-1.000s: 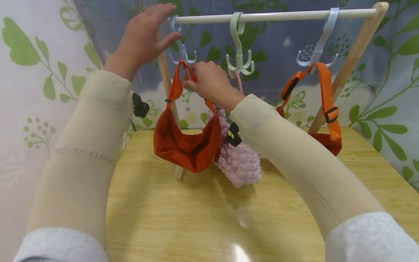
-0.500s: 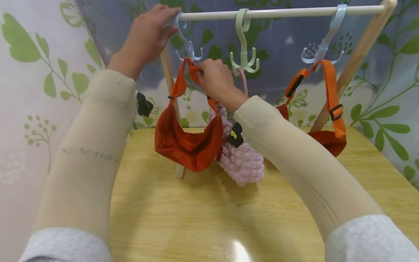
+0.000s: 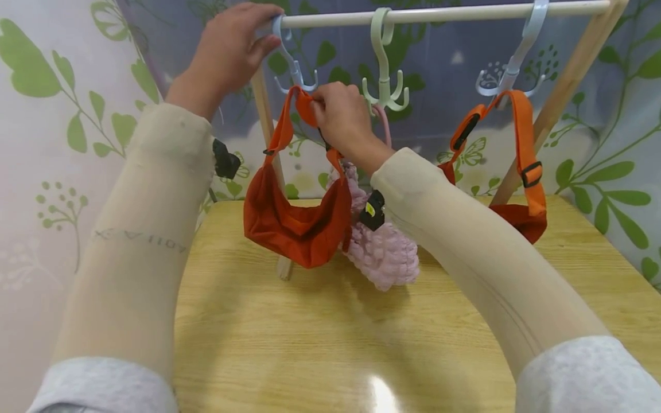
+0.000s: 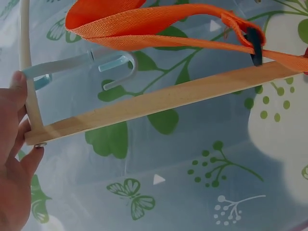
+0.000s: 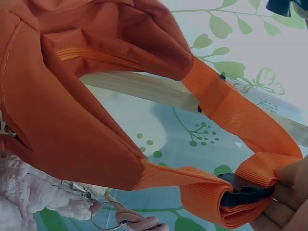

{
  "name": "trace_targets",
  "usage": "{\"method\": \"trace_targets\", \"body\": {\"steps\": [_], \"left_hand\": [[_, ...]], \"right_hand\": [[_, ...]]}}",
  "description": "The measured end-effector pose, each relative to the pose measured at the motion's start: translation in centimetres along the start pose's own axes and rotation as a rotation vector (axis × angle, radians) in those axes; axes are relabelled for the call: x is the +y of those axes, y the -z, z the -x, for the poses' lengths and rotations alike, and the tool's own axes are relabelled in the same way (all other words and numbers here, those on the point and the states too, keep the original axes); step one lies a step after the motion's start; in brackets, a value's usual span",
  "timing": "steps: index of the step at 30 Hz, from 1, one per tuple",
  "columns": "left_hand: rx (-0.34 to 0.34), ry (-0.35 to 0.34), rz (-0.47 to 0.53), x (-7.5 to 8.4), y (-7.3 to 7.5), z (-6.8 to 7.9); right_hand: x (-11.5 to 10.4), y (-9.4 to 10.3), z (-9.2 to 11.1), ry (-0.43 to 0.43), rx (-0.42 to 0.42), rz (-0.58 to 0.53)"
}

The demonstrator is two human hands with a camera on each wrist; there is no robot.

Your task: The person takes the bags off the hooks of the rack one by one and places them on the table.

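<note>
My left hand (image 3: pixel 222 54) grips the upper left corner of a rack, where the white rod (image 3: pixel 454 14) meets the wooden upright (image 4: pixel 159 98). Close to its thumb, a light blue hook hanger (image 3: pixel 294 74) with several prongs hangs from the rod. My right hand (image 3: pixel 346 117) pinches the orange strap (image 5: pixel 248 130) of a rust-orange shoulder bag (image 3: pixel 296 229), near a black buckle (image 5: pixel 245 195). The bag hangs below the hand above the table, its mouth gaping. The strap's top loop is right at the blue prongs in the head view.
A green hook hanger (image 3: pixel 384 74) carries a quilted pink bag (image 3: pixel 384 261) by a pink handle, partly behind the orange bag. Farther right, another blue hanger (image 3: pixel 511 71) holds a second orange bag (image 3: pixel 524 132). The rack stands on a wooden table (image 3: pixel 289 338) against patterned wall covering.
My left hand has come down and closed on the rack's corner, its thumb now nearer the blue hanger. The right hand has shifted slightly up and right with the strap.
</note>
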State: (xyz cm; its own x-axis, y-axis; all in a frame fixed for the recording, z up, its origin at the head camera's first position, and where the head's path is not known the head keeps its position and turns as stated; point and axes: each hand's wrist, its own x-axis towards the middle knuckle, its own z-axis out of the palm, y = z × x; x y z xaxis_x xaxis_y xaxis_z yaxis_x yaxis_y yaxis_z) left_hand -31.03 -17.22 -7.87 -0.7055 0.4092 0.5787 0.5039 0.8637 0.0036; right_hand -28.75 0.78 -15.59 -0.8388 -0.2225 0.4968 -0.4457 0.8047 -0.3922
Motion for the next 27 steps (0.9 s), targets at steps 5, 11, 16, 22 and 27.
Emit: {"method": "trace_targets", "body": {"steps": [5,11,16,22,27], "left_hand": [[-0.014,0.01,-0.01,0.2,0.0,-0.1],[-0.019,0.011,-0.014,0.4,0.1,-0.2],[-0.012,0.004,-0.015,0.4,0.0,-0.4],[-0.013,0.011,-0.022,0.4,-0.1,-0.4],[-0.022,0.014,-0.013,0.2,-0.1,-0.4]], "right_hand": [[-0.3,0.5,-0.2,0.008,0.066,-0.01],[-0.6,1.4,-0.3,0.001,0.093,-0.012],[-0.9,2.1,-0.1,0.0,0.102,-0.009],[-1.5,3.2,0.3,0.018,0.122,-0.001],[-2.1,4.0,0.7,0.041,0.133,0.01]]}}
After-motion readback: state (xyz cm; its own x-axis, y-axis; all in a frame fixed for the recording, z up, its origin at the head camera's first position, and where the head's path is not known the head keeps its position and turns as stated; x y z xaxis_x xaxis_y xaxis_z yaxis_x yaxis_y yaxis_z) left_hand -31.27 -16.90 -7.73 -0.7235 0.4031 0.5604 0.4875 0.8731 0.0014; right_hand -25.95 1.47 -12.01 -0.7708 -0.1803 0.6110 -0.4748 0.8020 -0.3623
